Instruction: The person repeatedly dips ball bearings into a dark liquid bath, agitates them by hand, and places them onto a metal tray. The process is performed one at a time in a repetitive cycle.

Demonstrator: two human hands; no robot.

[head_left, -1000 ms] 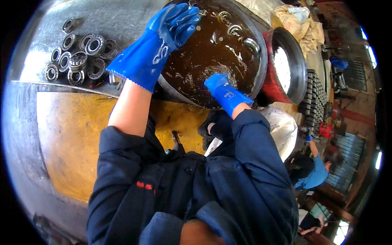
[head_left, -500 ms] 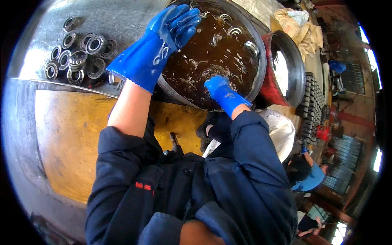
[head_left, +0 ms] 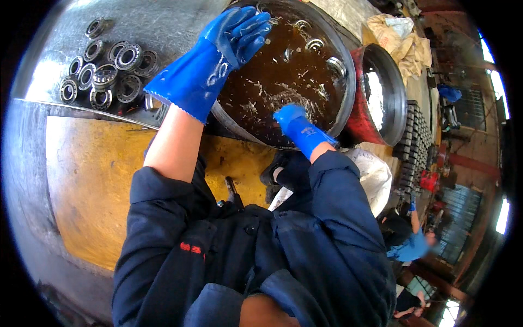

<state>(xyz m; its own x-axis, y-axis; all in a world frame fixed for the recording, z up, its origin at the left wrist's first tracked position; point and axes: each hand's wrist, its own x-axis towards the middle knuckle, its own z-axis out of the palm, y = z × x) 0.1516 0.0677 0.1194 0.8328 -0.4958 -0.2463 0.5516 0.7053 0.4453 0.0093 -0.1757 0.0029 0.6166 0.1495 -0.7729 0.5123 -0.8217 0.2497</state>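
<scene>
1. Fingers (head_left: 251,28) of left hand (head_left: 231,38) extended, loose, gripping nothing, at far rim of metal basin (head_left: 348,82).
2. Right hand (head_left: 289,117) dipped in brown liquid (head_left: 278,76); grip hidden, can't tell.
3. Bearing rings (head_left: 318,46) lie submerged in the basin; more bearings (head_left: 103,71) piled on the metal tray (head_left: 158,27) left of it.

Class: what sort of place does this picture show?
Probably a workshop where metal parts get washed: bearing rings lie piled on a metal surface, a basin holds brown liquid, and the blue-gloved left hand and right hand work at it.
</scene>
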